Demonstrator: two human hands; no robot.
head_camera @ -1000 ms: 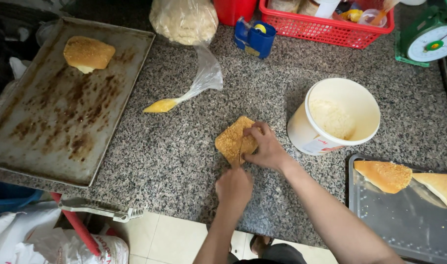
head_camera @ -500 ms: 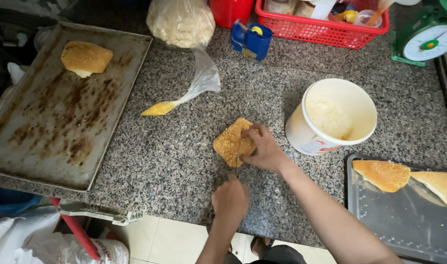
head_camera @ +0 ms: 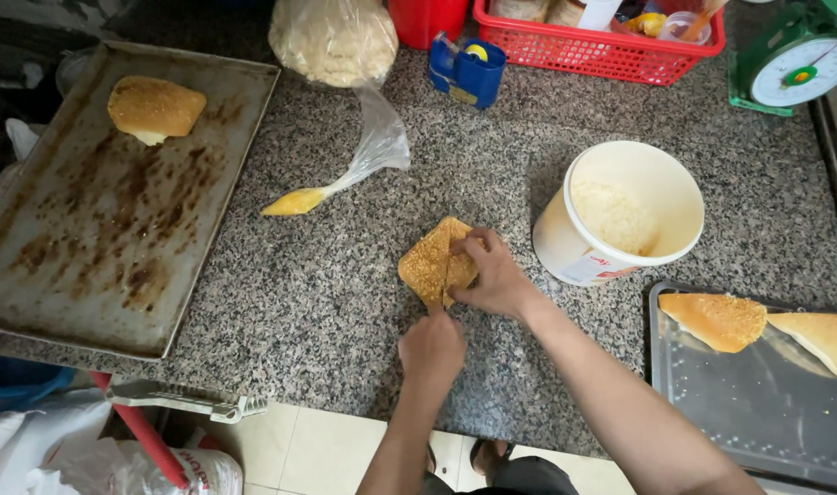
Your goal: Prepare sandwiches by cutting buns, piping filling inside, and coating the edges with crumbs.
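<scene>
Right hand (head_camera: 496, 275) is pressing down on a square sesame-crusted bun (head_camera: 437, 261) lying on the granite counter (head_camera: 299, 293), fingers spread over the bun's right half and hiding that part. Left hand (head_camera: 432, 348) is sitting just below the bun, curled into a fist around something thin; only a sliver is showing at the bun's lower edge, and what it is cannot be told from this angle. A line is running down the bun's middle, either a cut or a fold, hard to tell which.

A white bucket (head_camera: 620, 211) is standing just right of the hands, holding pale crumbly filling. A clear piping bag (head_camera: 345, 174) with yellow cream in its tip is lying to the upper left of the bun, well apart from it. A worn metal tray (head_camera: 98, 238) at left is carrying one whole bun (head_camera: 154, 108) in its far corner. A second tray (head_camera: 739, 403) at lower right is holding two bun pieces (head_camera: 716, 319), the right one cut off by the frame edge. A red basket (head_camera: 601, 46), a green scale (head_camera: 798, 64) and a bagged pale lump (head_camera: 334, 37) are lining the back edge, all cropped at the top. Both forearms are running out of the bottom of the view.
</scene>
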